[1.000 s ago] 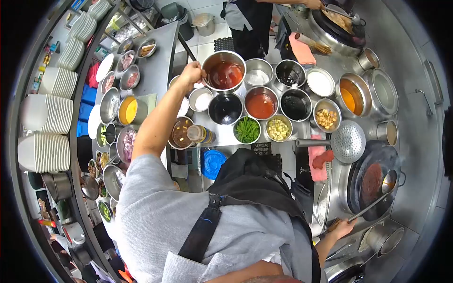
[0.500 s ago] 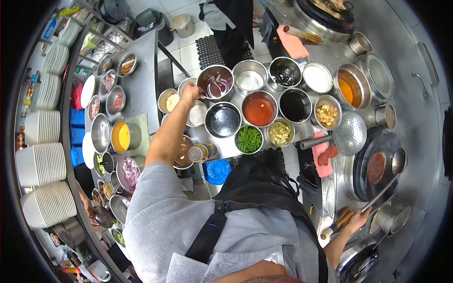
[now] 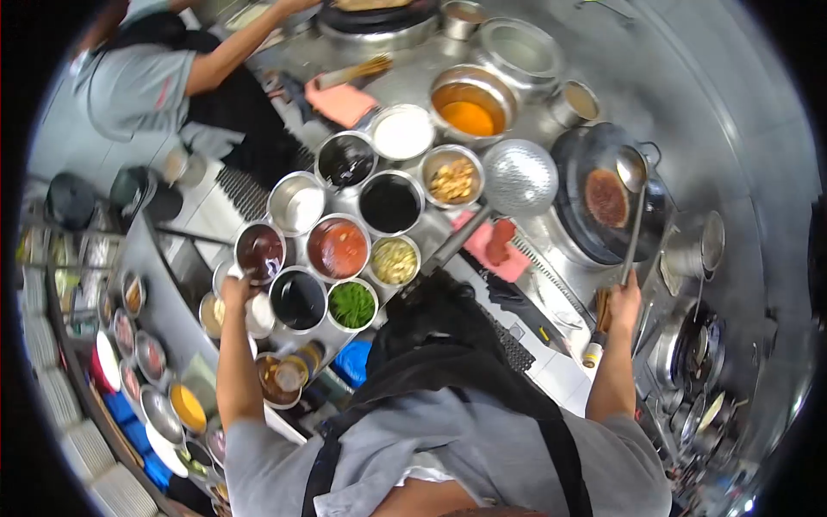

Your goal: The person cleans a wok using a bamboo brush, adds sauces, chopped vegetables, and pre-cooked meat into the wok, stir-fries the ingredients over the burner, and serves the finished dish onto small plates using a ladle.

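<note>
My right hand (image 3: 624,302) is closed around the long handle of a ladle (image 3: 631,168). The ladle's bowl hangs over the far side of a black wok (image 3: 579,233), where reddish-brown sauce (image 3: 606,197) lies in the middle. On the other side, my left hand (image 3: 233,290) is beside a pot of dark red liquid with onion slices (image 3: 260,252) and a container of white powder (image 3: 259,315). Its fingers look pinched together, but what they hold is too small and blurred to name.
A perforated strainer (image 3: 520,177) rests between the wok and the pots. Around stand a pot of red sauce (image 3: 338,248), chopped green vegetables (image 3: 352,304) and orange liquid (image 3: 469,112). A pink cloth (image 3: 495,250) lies near the wok. A co-worker (image 3: 142,86) works at far left.
My head view has turned towards the wok, shifting the pots left. My left hand remains by the onion-slice pot and white powder. My right hand still holds the ladle over the wok.
</note>
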`<state>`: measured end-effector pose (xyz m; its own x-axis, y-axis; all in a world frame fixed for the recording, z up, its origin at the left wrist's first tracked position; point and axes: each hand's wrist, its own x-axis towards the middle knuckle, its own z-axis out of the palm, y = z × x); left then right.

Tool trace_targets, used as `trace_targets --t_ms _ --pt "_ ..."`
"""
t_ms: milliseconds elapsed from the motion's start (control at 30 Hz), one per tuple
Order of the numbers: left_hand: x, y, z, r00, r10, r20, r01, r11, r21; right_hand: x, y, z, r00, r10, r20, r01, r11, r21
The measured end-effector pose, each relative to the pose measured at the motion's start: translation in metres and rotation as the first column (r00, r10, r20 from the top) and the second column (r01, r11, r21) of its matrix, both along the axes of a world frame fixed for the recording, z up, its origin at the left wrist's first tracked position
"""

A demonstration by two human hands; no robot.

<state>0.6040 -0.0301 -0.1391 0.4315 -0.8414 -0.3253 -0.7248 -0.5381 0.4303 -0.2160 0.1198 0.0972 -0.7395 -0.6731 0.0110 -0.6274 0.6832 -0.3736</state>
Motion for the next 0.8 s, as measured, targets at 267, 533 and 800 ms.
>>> trace_targets --t_ms 267,533,800 --pt "-0.129 0.006 0.18 0.828 0.119 -0.548 -0.338 0.885 -0.319 -0.132 -0.213 0.009 0.913 0.286 -0.292 -0.242 0.954 0.179" --pt "-0.252 0.038 0.234 0.804 0.031 -0.593 -0.311 0.872 -0.377 -0.189 -0.324 0.043 0.702 0.656 -0.277 -0.444 0.707 0.55" --pt "-0.371 0.036 0.238 0.762 -0.028 -0.647 -0.175 0.953 -0.247 -0.167 -0.404 0.004 0.621 0.659 -0.425 -0.573 0.751 0.327"
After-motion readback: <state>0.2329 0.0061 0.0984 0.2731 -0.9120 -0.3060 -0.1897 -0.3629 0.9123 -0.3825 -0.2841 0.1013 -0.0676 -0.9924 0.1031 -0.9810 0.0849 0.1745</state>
